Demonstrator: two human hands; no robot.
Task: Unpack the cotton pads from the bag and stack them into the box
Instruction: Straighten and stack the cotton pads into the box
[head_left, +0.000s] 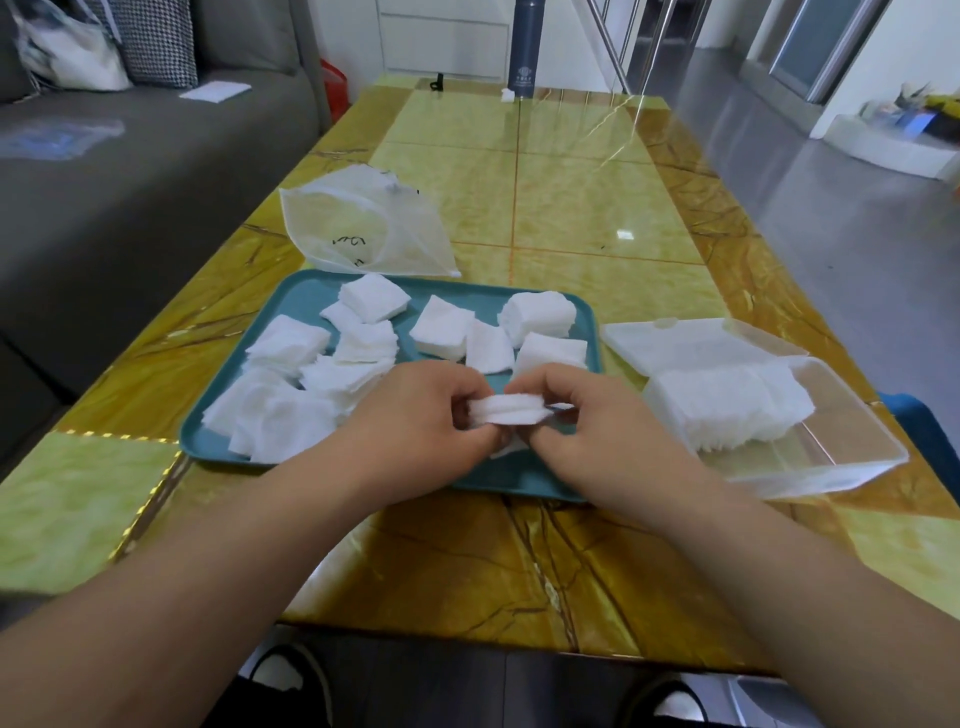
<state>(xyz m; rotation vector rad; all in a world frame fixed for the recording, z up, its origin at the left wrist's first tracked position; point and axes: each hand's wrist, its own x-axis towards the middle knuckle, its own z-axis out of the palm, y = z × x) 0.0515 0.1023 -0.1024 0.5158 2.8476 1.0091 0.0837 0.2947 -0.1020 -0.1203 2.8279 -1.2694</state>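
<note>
Several loose piles of white square cotton pads (291, 343) lie on a teal tray (306, 291). Over the tray's near edge, my left hand (415, 421) and my right hand (597, 415) pinch a small stack of cotton pads (511, 409) from both ends. A clear plastic box (841, 457) stands to the right of the tray with a block of stacked pads (727, 405) inside it; its hinged lid (685, 343) lies open behind. The emptied translucent mesh bag (358, 228) rests behind the tray.
The yellow marble-pattern table (571, 218) stretches away, with a dark blue bottle (527, 47) at its far end. A grey sofa (130, 182) runs along the left. Grey floor lies to the right. My shoes show below the table's near edge.
</note>
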